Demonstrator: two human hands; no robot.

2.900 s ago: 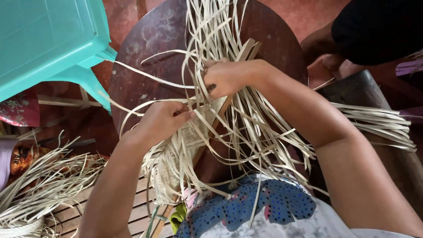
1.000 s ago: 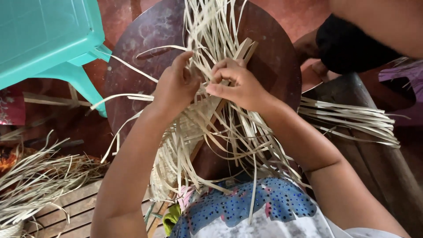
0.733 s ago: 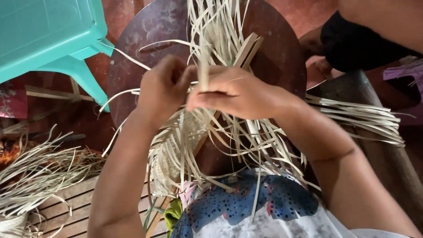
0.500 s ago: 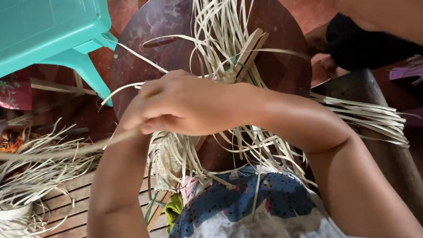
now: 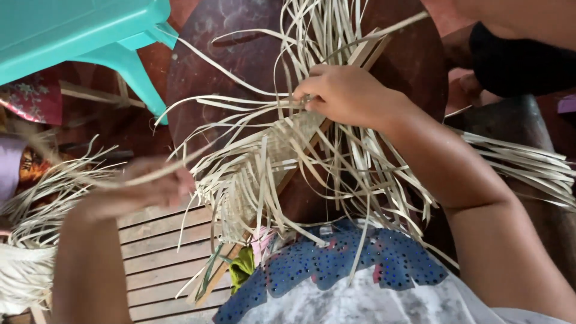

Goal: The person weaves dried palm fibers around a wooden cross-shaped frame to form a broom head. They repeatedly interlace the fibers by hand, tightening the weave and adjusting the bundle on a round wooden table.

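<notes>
— Nearest, what is seen at the bottom of the frame?

— A white garment with a blue spotted patch [image 5: 336,270] is seen at lower centre, and a slatted wooden floor [image 5: 162,252] at lower left. The left hand [image 5: 153,189] is blurred at centre left; its fingers are closed on a single pale strip [image 5: 180,165] that is drawn out leftward from the weave.

— And the woven piece itself?

— The half-woven mat [image 5: 270,162] is laid across the middle of the frame, partly on the round dark counter [image 5: 228,42], with loose strip ends [image 5: 372,180] fanned out on all sides. A wooden slat [image 5: 360,60] is seen under it, running on a slant toward the upper right.

— How is the right hand placed?

— The right hand [image 5: 345,96] is set on the upper edge of the woven part, just right of centre; its fingers are curled shut and strips are pinched there.

— What is found farther off?

— A heap of loose strips [image 5: 36,216] is seen at the left edge, a turquoise plastic stool [image 5: 78,30] at upper left, and a bundle of strips [image 5: 522,168] at the right. Another person's dark clothing [image 5: 522,54] is seen at upper right.
</notes>
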